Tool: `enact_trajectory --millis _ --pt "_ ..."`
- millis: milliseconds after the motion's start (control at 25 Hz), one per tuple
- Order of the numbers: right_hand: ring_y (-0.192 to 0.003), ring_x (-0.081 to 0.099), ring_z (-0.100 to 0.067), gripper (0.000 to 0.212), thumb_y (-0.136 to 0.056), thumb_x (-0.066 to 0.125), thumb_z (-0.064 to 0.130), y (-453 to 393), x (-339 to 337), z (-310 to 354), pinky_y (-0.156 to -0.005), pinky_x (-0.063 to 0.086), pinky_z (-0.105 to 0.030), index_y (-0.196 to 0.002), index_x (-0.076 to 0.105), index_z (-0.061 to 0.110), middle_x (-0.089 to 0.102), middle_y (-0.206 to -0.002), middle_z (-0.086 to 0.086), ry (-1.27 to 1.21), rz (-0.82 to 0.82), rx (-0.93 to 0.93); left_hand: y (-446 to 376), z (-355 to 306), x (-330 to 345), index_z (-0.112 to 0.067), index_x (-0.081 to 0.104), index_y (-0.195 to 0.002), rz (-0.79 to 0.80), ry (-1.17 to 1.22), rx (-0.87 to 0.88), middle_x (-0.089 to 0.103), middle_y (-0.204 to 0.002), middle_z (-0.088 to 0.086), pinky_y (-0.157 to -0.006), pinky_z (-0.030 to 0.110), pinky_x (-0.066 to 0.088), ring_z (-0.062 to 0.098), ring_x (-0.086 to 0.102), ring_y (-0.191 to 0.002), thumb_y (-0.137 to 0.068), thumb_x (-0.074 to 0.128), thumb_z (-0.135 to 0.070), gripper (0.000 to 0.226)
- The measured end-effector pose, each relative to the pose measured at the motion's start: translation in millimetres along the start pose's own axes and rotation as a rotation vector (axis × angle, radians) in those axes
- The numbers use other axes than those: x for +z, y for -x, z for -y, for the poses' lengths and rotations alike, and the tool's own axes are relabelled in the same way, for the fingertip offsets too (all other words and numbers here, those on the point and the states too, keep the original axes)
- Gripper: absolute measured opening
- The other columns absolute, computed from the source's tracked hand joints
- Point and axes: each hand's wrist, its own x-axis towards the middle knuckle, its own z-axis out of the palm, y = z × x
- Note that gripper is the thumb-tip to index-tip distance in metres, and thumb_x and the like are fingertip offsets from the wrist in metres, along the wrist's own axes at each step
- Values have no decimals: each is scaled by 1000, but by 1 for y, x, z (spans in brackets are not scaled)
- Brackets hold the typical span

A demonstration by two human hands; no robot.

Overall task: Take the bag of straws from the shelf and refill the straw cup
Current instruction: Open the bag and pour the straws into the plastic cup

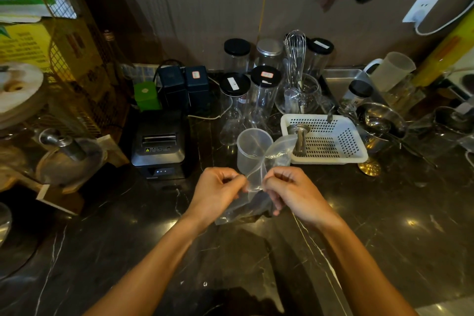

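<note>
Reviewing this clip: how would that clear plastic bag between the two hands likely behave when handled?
The plastic bag looks floppy: it creases and sags between the left hand and right hand, which pinch it. Probably very light, being a thin see-through film. Its glossy surface may be slippery. Whether straws are inside cannot be told.

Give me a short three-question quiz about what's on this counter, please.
1. True or false: both hands pinch the clear plastic bag.
2. What lies inside the white basket? A) a metal cylinder B) a whisk C) scissors
3. Fill in: the translucent cup stands between the receipt printer and the ____.

Key: 1 true; left hand and right hand both grip it. 2 A. 3 basket.
</note>
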Motion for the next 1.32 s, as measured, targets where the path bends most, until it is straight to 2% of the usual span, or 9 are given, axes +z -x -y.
enact_trajectory --millis 240,400,520,600,680,800,960,1080,1320 --pt "-51 49 -18 19 -92 58 4 6 2 12 -58 54 -36 -75 60 -4 51 -55 -5 150 46 17 -15 -19 -4 -24 79 -96 169 -211 23 77 -86 -5 -69 31 57 5 70 -73 -87 77 -28 10" --pt "-50 52 -15 30 -99 61 19 9 -4 13 -56 53 -35 -70 63 12 54 -53 3 145 -109 86 -14 -30 5 -17 82 -89 181 -174 72 80 -83 1 -69 32 61 19 76 -80 -94 72 -18 11" --pt "-49 57 -15 26 -99 65 23 10 -3 13 -52 54 -33 -75 67 12 60 -60 -1 103 -147 76 -9 -32 9 -19 81 -87 217 -110 90 79 -79 -6 -70 19 53 3 72 -74 -94 71 -12 14" --pt "-48 58 -14 23 -95 64 18 11 -4 14 -56 57 -40 -74 68 9 61 -59 -1 152 -185 72 -8 -30 10 -16 81 -84 144 -129 70 79 -78 -2 -71 26 56 7 72 -73 -93 73 -14 12" --pt "-50 60 -12 28 -93 64 25 14 -6 14 -62 62 -47 -74 66 5 60 -57 2 227 -247 106 -6 -24 9 -17 77 -77 15 -177 37 77 -75 1 -74 43 62 18 74 -74 -90 72 -18 14" --pt "-58 58 -15 31 -89 62 32 19 -10 15 -68 60 -56 -75 64 4 57 -59 1 283 -294 138 -6 -19 3 -25 73 -81 -98 -174 2 76 -76 -2 -76 52 62 19 75 -76 -83 71 -31 6" --pt "-58 59 -23 28 -87 63 31 23 -3 24 -66 59 -55 -65 62 13 58 -57 -3 410 -187 108 -11 -28 2 -41 71 -110 19 -252 3 72 -94 -14 -88 47 62 11 74 -87 -72 73 -39 38" --pt "-61 65 -22 30 -89 63 34 21 -2 26 -69 59 -55 -69 64 12 64 -61 -4 446 -196 155 -17 -34 8 -35 79 -91 93 -292 68 78 -86 -16 -88 47 62 6 75 -88 -83 76 -31 10" --pt "-74 74 -18 22 -93 63 45 11 -7 32 -78 64 -48 -88 72 25 73 -76 3 558 -336 160 -8 -34 15 -31 79 -84 80 -224 98 79 -82 -13 -84 48 63 8 76 -83 -88 74 -28 7"
